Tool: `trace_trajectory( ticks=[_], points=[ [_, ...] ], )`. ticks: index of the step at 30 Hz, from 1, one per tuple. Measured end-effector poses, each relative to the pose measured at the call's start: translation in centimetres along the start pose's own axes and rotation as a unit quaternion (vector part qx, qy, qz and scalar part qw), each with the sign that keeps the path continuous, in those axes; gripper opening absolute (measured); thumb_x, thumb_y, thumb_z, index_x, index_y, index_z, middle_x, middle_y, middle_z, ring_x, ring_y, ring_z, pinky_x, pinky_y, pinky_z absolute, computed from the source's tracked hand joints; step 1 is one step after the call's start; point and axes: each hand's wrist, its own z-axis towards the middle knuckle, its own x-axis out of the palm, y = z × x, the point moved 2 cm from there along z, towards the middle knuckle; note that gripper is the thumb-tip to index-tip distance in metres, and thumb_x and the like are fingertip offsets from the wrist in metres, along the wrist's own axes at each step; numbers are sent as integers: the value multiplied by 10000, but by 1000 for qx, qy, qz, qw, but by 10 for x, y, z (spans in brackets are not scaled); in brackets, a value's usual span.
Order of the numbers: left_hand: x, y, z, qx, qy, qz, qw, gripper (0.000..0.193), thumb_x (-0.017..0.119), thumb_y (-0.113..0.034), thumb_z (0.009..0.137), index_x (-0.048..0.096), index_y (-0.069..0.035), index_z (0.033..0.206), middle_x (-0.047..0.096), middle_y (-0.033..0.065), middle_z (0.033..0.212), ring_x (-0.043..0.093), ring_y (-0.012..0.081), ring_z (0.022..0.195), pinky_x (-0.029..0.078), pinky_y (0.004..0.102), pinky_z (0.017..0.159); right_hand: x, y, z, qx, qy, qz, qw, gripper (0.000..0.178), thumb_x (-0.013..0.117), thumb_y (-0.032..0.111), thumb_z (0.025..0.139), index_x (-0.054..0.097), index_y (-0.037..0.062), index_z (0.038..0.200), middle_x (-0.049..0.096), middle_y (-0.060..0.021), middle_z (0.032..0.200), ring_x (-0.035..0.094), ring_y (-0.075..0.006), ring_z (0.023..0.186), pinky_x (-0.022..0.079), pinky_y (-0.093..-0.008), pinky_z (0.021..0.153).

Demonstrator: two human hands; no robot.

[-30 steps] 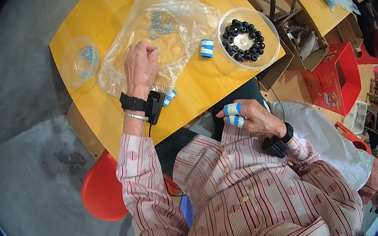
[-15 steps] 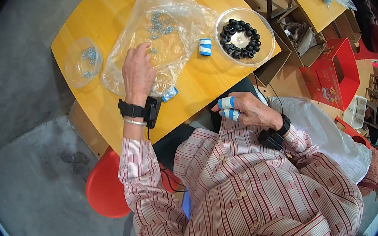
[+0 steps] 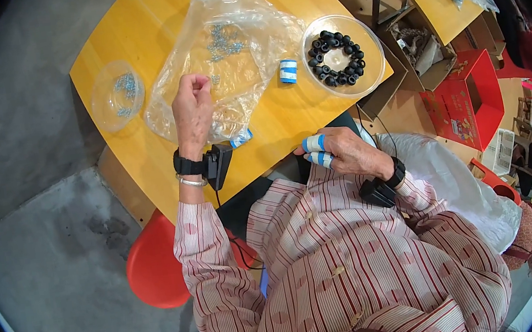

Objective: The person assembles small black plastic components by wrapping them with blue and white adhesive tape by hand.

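My left hand [image 3: 193, 108] is over the near left part of a clear plastic bag [image 3: 248, 92] lying on the yellow table. Its thumb and fingertips are pinched together; anything between them is too small to make out. Small silvery metal pieces [image 3: 224, 43] lie in a heap on the bag, with a few more near my fingertips. Off the table's near edge, my right hand [image 3: 349, 151] is curled, blue-and-white tape [image 3: 316, 142] round two of its fingers. Something dark shows at its fingertips, but its kind is unclear.
A clear round tub [image 3: 112, 114] with similar metal pieces stands at the left. To the right, another clear tub [image 3: 369, 82] holds several black rubber-like caps [image 3: 327, 44] beside a tape roll [image 3: 288, 71]. A red box [image 3: 465, 104] and cardboard boxes sit further right.
My left hand has drawn slightly nearer to me, its fingers going from spread over the bag to a pinch. My right hand has barely shifted.
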Motion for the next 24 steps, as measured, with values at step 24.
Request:
trace_trajectory(
  ticks=[24],
  points=[
    [-8,-7,-11,85,-55,134,986,111,602,-70,847,583,-7,937,627,150,845,614,303,786,487,352,703,-5,5,4,7,27,-39,999,167,577,96,844,639,64,996,614,-143,797,592,-328,763,473,-403,700]
  ],
)
